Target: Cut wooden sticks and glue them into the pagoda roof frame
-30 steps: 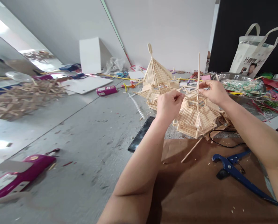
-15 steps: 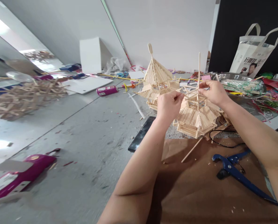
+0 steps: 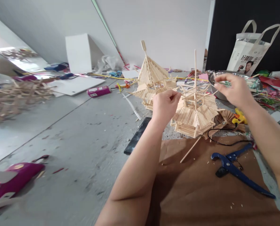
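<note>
A wooden-stick pavilion model [image 3: 193, 116] stands at the back edge of the brown sheet, a long stick upright from its middle. At its upper left, my left hand [image 3: 165, 105] is closed in a pinch on the end of a thin wooden stick of the frame, the tip mostly hidden by the fingers. My right hand [image 3: 235, 91] is held off to the right of the model, in front of the metal bowl [image 3: 221, 95]. Its thumb and fingers are pinched around a small pale sliver that I cannot make out. A second model [image 3: 154, 73] with a pointed roof is behind my left hand.
Blue cutters [image 3: 238, 175] lie on the brown sheet [image 3: 201, 197]. Left of it are a black phone [image 3: 137, 136] and a purple device [image 3: 19, 179]. A yellow toy-like piece [image 3: 240, 116], a black cord [image 3: 221, 143] and a white bag [image 3: 250, 53] are on the right.
My right hand has drawn away from the model's upright stick to the right, toward the bowl. My left hand stays pinched at the model's upper left. The whole view has shifted slightly.
</note>
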Demonstrator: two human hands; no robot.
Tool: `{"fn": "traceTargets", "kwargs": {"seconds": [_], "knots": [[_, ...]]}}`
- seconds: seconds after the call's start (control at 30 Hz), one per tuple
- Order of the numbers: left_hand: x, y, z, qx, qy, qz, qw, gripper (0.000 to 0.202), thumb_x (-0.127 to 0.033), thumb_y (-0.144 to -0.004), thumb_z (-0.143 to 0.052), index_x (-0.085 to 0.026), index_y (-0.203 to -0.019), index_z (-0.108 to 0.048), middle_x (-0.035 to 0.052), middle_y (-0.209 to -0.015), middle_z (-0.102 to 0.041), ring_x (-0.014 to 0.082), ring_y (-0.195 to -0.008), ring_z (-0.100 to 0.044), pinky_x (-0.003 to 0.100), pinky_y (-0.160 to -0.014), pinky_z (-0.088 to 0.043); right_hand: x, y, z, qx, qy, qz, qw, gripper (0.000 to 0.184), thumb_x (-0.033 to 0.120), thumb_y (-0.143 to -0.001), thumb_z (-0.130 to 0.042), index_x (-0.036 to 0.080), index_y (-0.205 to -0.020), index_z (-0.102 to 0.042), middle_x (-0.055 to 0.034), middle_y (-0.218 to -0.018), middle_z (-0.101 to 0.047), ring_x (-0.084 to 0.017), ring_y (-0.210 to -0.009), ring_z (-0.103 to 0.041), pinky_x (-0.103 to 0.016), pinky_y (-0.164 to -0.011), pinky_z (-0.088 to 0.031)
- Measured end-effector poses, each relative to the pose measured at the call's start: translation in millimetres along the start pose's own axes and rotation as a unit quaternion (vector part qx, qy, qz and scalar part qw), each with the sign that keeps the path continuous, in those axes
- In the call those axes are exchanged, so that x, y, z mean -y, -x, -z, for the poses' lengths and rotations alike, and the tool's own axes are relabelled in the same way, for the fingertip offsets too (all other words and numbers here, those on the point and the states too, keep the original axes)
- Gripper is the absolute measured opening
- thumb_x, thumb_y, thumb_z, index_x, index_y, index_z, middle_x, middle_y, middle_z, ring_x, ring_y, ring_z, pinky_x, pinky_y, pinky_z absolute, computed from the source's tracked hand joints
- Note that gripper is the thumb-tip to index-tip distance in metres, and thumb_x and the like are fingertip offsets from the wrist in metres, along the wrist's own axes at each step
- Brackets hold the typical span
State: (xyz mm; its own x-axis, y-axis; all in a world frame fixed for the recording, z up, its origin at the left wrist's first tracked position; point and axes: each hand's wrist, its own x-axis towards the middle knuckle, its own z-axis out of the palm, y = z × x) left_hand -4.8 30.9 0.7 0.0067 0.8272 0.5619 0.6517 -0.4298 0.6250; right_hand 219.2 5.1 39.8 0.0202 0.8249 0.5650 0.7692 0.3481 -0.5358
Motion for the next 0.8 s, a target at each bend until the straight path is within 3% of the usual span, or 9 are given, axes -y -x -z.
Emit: {"fn": "traceTargets", "kwargs": {"seconds": [0.13,0.2,0.23,0.3,0.37,0.5,0.57,0.67,0.8], "knots": [[-2,0,0.8,-0.005,-0.004,-0.003,1.000,0.018,-0.026,-0.071,-0.053,-0.017,-0.059,-0.062,-0.0027,-0.047,-0.052,0.0090,-0.048,-0.044,0.023,-0.050,-0.034,-34,45,47,0.003,0.064,-0.103,0.993,0.019,0.035,-0.075,-0.056,0.020,-0.084,-0.064,-0.0049,-0.080,-0.068,-0.016,-0.070,-0.061,-0.030,-0.069,-0.045],[-4,0,1.1,-0.005,-0.006,-0.001,1.000,0.018,-0.026,-0.070,-0.053,-0.018,-0.057,-0.061,-0.0030,-0.046,-0.050,0.0090,-0.047,-0.042,0.023,-0.050,-0.033,-57,69,62,0.063,0.150,-0.218,0.962,0.022,0.043,-0.076,-0.053,0.022,-0.072,-0.061,-0.0040,-0.065,-0.064,-0.016,-0.057,-0.056,-0.030,-0.059,-0.041],[-4,0,1.2,-0.005,-0.007,0.000,1.000,0.017,-0.026,-0.070,-0.053,-0.018,-0.057,-0.061,-0.0031,-0.045,-0.050,0.0091,-0.047,-0.042,0.023,-0.050,-0.033,-68,79,66,0.120,0.174,-0.243,0.947,0.025,0.047,-0.077,-0.052,0.024,-0.075,-0.061,-0.0034,-0.065,-0.064,-0.016,-0.057,-0.056,-0.030,-0.058,-0.039],[-5,0,1.2,-0.005,-0.009,0.006,1.000,0.017,-0.026,-0.069,-0.053,-0.018,-0.058,-0.061,-0.0031,-0.045,-0.049,0.0093,-0.047,-0.042,0.023,-0.049,-0.033,-91,95,68,0.150,0.228,-0.294,0.916,0.025,0.047,-0.078,-0.049,0.025,-0.072,-0.059,-0.0044,-0.067,-0.065,-0.019,-0.062,-0.059,-0.031,-0.059,-0.039],[-5,0,1.0,-0.006,-0.008,0.010,1.000,0.016,-0.026,-0.069,-0.054,-0.018,-0.058,-0.062,-0.0032,-0.044,-0.049,0.0096,-0.047,-0.042,0.023,-0.048,-0.032,-113,102,62,0.158,0.284,-0.298,0.898,0.025,0.046,-0.078,-0.047,0.025,-0.074,-0.060,-0.0079,-0.078,-0.068,-0.024,-0.076,-0.062,-0.032,-0.063,-0.040],[-5,-1,1.2,-0.007,-0.004,0.006,1.000,0.015,-0.025,-0.068,-0.054,-0.018,-0.057,-0.061,-0.0035,-0.043,-0.048,0.0095,-0.046,-0.042,0.023,-0.049,-0.033,-151,99,40,0.144,0.317,-0.332,0.877,0.027,0.045,-0.076,-0.049,0.022,-0.077,-0.063,-0.0139,-0.087,-0.067,-0.030,-0.085,-0.062,-0.037,-0.067,-0.042],[-5,-1,1.3,-0.007,-0.001,0.002,1.000,0.015,-0.024,-0.068,-0.054,-0.018,-0.056,-0.061,-0.0034,-0.045,-0.049,0.0094,-0.046,-0.043,0.023,-0.050,-0.033,-164,94,33,0.152,0.301,-0.367,0.867,0.028,0.048,-0.073,-0.053,0.022,-0.067,-0.062,-0.0141,-0.081,-0.067,-0.031,-0.083,-0.061,-0.039,-0.067,-0.043],[-4,-1,1.0,-0.005,0.006,-0.004,1.000,0.015,-0.024,-0.069,-0.053,-0.018,-0.057,-0.061,-0.0030,-0.047,-0.052,0.0095,-0.048,-0.045,0.023,-0.051,-0.033,-172,88,34,0.150,0.264,-0.387,0.871,0.034,0.053,-0.067,-0.057,0.023,-0.052,-0.056,-0.0128,-0.067,-0.063,-0.030,-0.076,-0.061,-0.039,-0.063,-0.042],[-3,0,0.5,0.000,0.016,-0.008,1.000,0.016,-0.024,-0.070,-0.052,-0.018,-0.058,-0.062,-0.0029,-0.048,-0.052,0.0091,-0.049,-0.046,0.023,-0.052,-0.034,-161,88,50,0.110,0.225,-0.380,0.890,0.034,0.051,-0.067,-0.057,0.025,-0.046,-0.052,-0.0116,-0.054,-0.056,-0.028,-0.065,-0.058,-0.040,-0.058,-0.038]]}}
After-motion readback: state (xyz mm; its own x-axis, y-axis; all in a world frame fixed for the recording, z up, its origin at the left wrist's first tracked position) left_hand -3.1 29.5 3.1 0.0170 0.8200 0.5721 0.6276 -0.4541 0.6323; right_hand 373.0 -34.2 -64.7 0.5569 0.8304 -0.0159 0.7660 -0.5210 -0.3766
